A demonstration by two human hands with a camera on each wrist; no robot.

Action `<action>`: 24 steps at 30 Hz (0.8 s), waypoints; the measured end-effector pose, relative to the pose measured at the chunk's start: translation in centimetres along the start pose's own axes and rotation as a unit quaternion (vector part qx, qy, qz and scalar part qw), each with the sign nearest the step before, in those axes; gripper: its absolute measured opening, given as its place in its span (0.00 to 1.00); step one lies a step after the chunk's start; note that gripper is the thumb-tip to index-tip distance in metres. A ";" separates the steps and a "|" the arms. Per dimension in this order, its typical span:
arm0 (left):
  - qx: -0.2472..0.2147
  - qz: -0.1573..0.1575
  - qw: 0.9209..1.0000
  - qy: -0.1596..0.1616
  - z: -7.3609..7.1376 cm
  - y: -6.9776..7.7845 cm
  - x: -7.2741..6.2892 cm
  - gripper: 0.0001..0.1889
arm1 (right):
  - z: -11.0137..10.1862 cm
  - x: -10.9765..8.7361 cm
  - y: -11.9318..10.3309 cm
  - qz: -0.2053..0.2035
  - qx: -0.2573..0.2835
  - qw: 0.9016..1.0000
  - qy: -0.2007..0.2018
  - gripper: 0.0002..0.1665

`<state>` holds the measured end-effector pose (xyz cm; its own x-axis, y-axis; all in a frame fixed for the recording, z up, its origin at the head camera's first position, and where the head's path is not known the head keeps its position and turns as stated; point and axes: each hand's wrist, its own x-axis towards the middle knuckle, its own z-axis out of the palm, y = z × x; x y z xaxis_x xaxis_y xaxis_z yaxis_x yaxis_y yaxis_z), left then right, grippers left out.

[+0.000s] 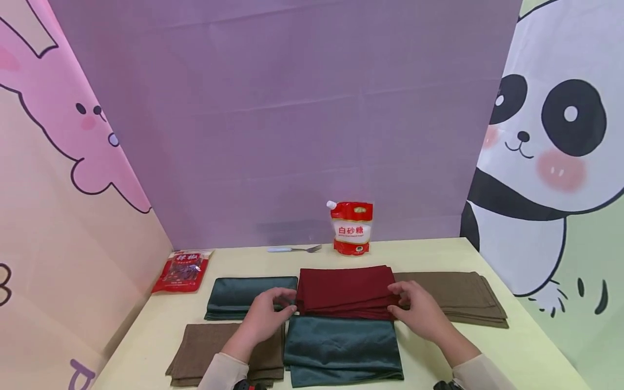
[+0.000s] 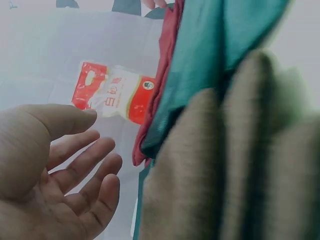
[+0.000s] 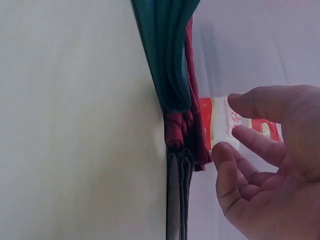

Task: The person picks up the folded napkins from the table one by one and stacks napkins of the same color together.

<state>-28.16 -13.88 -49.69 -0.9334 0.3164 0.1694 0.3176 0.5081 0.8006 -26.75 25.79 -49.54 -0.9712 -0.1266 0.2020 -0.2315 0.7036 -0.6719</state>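
Observation:
A folded dark red cloth (image 1: 346, 290) lies in the middle of the table, its layers slightly uneven at the front. My left hand (image 1: 270, 317) hovers by its left edge, fingers loosely bent, with nothing in them. At the cloth's right edge is my right hand (image 1: 416, 309), thumb and fingers apart; in the right wrist view the hand (image 3: 265, 165) holds nothing. A folded dark green cloth (image 1: 343, 349) lies just in front of the red one. Another green cloth (image 1: 244, 292) and a brown cloth (image 1: 209, 346) lie near the left hand, partly covered by it and the forearm.
Behind the right hand lies a folded brown cloth (image 1: 453, 295). A red and white spouted pouch (image 1: 352, 230) stands at the back, with a fork (image 1: 297, 249) to its left. A red packet (image 1: 182, 272) lies at the back left, near the wall.

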 end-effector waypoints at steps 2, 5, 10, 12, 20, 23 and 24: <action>0.000 0.000 1.000 -0.015 0.0 0.1 -0.8 0.18 | -0.1 -0.5 0.1 0.007 0.006 1.000 -0.005 0.25; -0.006 -0.007 0.999 -0.036 0.0 0.4 -1.9 0.18 | -0.3 -1.2 0.2 0.013 0.019 1.000 -0.010 0.23; -0.023 -0.021 0.998 -0.052 0.1 0.7 -2.9 0.18 | -0.3 -1.8 0.1 0.005 0.047 0.998 -0.040 0.22; -0.019 -0.024 0.998 -0.052 0.3 0.5 -3.1 0.16 | -0.3 -1.9 0.2 -0.006 0.057 0.997 -0.059 0.21; 0.013 -0.011 0.999 -0.043 0.6 -0.5 -3.0 0.14 | 0.0 -2.1 0.6 -0.053 0.070 0.991 -0.104 0.21; 0.021 -0.003 0.999 -0.034 0.7 -0.7 -2.8 0.14 | -0.1 -2.1 0.7 -0.056 0.074 0.989 -0.117 0.21; 0.024 -0.002 0.999 -0.031 0.7 -0.7 -2.8 0.14 | -0.1 -2.0 0.7 -0.055 0.075 0.988 -0.122 0.21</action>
<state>-25.68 -14.58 -51.11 -0.9229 0.3628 0.1288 0.3227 0.5470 0.7725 -24.91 26.58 -50.32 -0.9204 -0.3743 0.1132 -0.3238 0.5674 -0.7571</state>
